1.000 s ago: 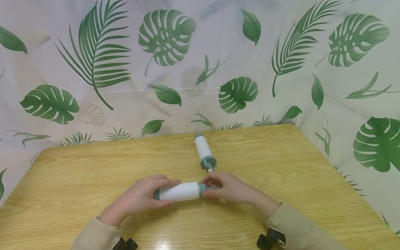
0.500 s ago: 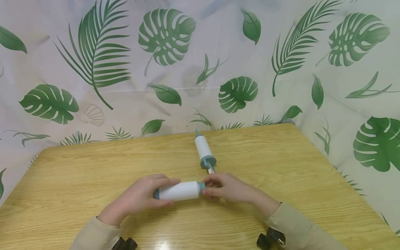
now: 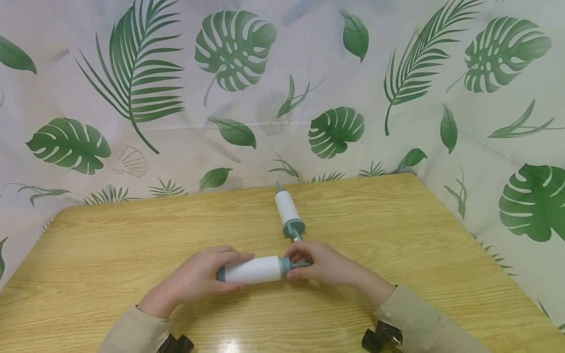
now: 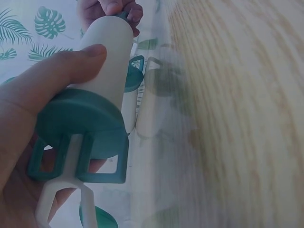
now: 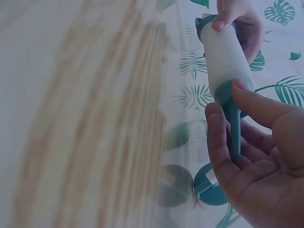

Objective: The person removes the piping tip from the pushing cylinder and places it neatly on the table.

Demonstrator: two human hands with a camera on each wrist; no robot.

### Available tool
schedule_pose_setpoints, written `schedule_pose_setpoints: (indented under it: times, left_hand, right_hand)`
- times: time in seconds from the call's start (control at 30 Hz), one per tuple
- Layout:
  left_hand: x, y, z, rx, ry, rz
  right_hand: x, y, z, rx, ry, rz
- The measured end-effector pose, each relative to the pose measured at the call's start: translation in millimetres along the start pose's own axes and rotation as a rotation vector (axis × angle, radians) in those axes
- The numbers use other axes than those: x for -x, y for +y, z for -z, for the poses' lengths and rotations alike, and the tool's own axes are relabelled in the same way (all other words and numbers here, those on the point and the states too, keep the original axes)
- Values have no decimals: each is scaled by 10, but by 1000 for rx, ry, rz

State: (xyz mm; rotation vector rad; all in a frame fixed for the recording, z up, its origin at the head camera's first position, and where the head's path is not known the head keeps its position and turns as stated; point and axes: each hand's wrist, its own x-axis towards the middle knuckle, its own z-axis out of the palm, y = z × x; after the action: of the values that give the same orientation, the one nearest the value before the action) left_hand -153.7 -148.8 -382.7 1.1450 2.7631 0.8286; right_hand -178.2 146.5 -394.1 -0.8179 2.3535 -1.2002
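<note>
Saw wood grain of the table (image 3: 397,220) stretching wide to left and right, out to rounded far corners and a far edge against the leaf-printed backdrop (image 3: 273,169). Held the nearer tube (image 3: 253,270) crosswise over the table, well apart from the far and right edges. Found the farther tube (image 3: 288,208) slanted beyond, tip at the far edge, handle end just behind the right hand (image 3: 324,264): tight quarters there, more room sideways. Wrapped thumb and fingers of the left hand (image 3: 207,274) around the nearer tube's rear part. Pinched the front cap (image 3: 286,265) between right thumb and index finger, other fingers curled below. Could not tell whether the nearer tube touched wood.

Caught in the left wrist view a back end mostly covered in the head view: rounded flange (image 4: 80,118), squared finger loops (image 4: 122,166), white forked handle (image 4: 71,181). Caught in the right wrist view the whole slim nozzle (image 5: 236,133), running into cupped fingers.

Noted smooth white cylinders, teal plastic-looking fittings, yellowish streaked wood, creased backdrop, beige sleeves (image 3: 134,326) wrinkled near the wrists
</note>
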Motion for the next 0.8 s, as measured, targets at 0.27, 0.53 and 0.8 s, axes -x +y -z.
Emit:
schedule_pose_setpoints:
  times: [0.27,0.53,0.8]
  left_hand:
    - [4,9,10,14,-15,3]
    - [2,5,9,31,-22,14]
    - [-3,6,14,34,-14,17]
  right_hand:
    - [8,-26,1,11,14,12]
    - [15,-48,1,22,22,21]
    - [11,-35,-7,-6,21,27]
